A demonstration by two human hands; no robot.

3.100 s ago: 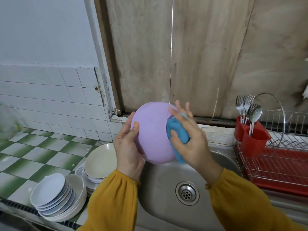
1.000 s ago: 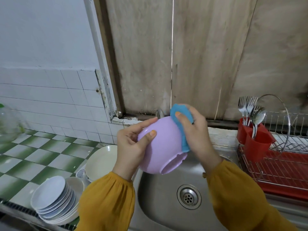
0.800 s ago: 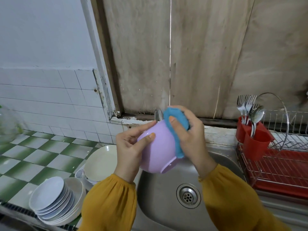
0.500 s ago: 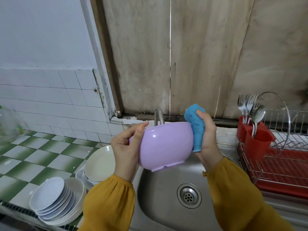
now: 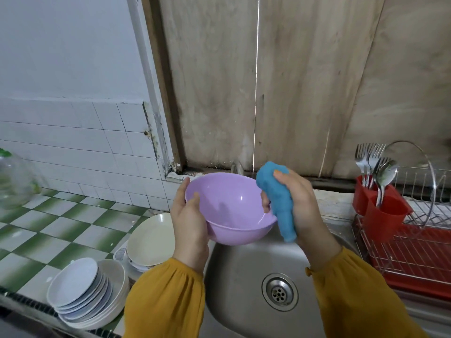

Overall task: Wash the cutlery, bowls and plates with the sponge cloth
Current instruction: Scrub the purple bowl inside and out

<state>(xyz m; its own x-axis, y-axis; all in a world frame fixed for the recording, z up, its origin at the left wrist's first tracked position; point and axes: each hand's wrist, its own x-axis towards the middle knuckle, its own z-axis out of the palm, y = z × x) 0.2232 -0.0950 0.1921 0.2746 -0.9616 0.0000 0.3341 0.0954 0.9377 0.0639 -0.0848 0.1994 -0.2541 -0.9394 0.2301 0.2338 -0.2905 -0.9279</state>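
Note:
A lilac plastic bowl (image 5: 231, 211) is held upright over the steel sink (image 5: 249, 276), its opening facing me. My left hand (image 5: 189, 223) grips its left rim, thumb inside. My right hand (image 5: 296, 203) holds the bunched blue sponge cloth (image 5: 278, 201) against the bowl's right rim. A stack of white plates (image 5: 80, 293) and a cream bowl (image 5: 151, 240) on other dishes sit on the counter at the left. Forks and spoons (image 5: 375, 167) stand in a red holder at the right.
A red drying rack (image 5: 412, 252) with wire grid and a wire hoop stands right of the sink. The drain (image 5: 279, 292) lies below the bowl. A green-and-white tiled counter (image 5: 48, 225) spreads left, with a clear glass jar (image 5: 14, 181) at its far edge. Wooden boards rise behind.
The bowl has been turned from bottom-up to upright, with its opening toward me. The cloth hand has shifted from the bowl's outside to its right rim.

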